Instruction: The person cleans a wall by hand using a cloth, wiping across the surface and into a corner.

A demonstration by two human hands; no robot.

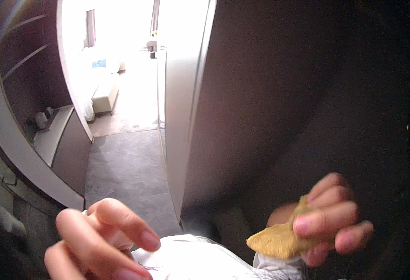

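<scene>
A mustard-yellow cloth is pinched in my right hand, at the lower right. It looks bunched at the top, and its rounded lower end hangs free to the left. My left hand is raised at the lower left, its fingers loosely curled and apart. I see nothing held in it, though much of its palm is hidden. A white garment on my body shows below and between the hands.
A dark panel with a pale edge rises ahead on the right. Left of it, grey tiled floor leads to a bright room with a cream bench. A wall niche with a pale ledge holds small objects.
</scene>
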